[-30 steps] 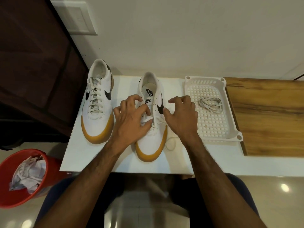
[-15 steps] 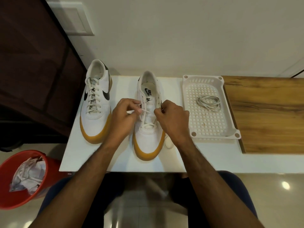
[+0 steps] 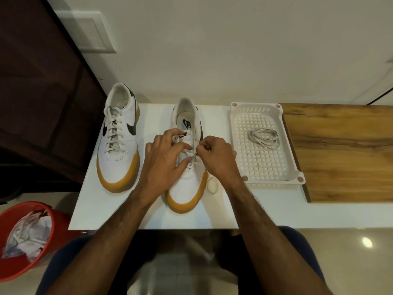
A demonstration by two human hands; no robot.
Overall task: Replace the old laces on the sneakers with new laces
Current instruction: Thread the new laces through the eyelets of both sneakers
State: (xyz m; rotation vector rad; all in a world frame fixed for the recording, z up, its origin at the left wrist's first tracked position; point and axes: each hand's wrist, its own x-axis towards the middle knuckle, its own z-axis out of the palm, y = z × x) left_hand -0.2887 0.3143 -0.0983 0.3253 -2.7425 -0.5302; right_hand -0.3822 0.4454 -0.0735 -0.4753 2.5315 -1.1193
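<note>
Both hands have shifted on the middle sneaker [image 3: 186, 158] since half a second ago: the left hand [image 3: 163, 162], then bunched at the eyelets, now spreads over the lace rows, and the right hand [image 3: 217, 156] has drawn in closer to the tongue. The left hand's fingers are loosely spread and curved, their tips resting on the tongue and the crossed lace [image 3: 192, 159]; whether they pinch anything I cannot tell. The right hand is curled, thumb and forefinger pinching a strand of that lace at the sneaker's right eyelet row. A slack loop of lace [image 3: 212, 186] lies on the tabletop just beside the sneaker's right side, below the right wrist.

This sneaker stands at the middle of the white tabletop [image 3: 148, 213], toe toward the near edge, only partly laced. The second sneaker [image 3: 119, 143], fully laced, stands at the tabletop's left edge, its heel past the far edge. A white perforated tray [image 3: 261, 167] sits at the right, against a wooden board [image 3: 340, 154], and holds a coiled lace [image 3: 263, 137]. On the floor by the near left corner stands a red bin [image 3: 19, 239] with crumpled paper [image 3: 27, 235].
</note>
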